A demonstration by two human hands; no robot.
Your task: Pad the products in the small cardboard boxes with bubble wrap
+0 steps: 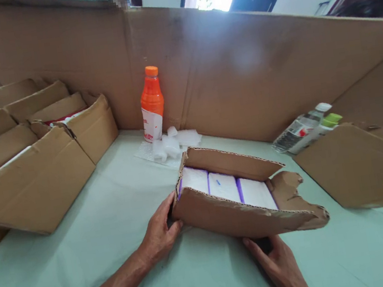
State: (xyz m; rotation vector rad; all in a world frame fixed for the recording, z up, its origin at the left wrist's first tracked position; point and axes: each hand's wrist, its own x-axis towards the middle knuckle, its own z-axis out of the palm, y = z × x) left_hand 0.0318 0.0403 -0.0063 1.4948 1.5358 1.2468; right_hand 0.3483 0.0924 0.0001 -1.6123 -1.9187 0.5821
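Note:
An open cardboard box [245, 214] sits tilted above the pale green cloth. Three white blocks with purple edges, like wrapped packs [223, 187], lie in a row inside, with a small blue mark on the middle one. My left hand [161, 227] grips the box's left end, the thumb at the near lower corner. Under the near side is my right hand [275, 260], its thumb and fingers reaching beneath the lower edge, where the fingertips are hidden. The torn flaps at the right end of the box stand open.
An orange bottle [152, 105] stands behind, beside crumpled bubble wrap [170, 145]. Several open cardboard boxes [38, 180] fill the left. On the right, a clear bottle [299, 128] and a green-capped bottle [330, 120] lean near another box [360, 166]. A cardboard wall [238, 69] closes the back.

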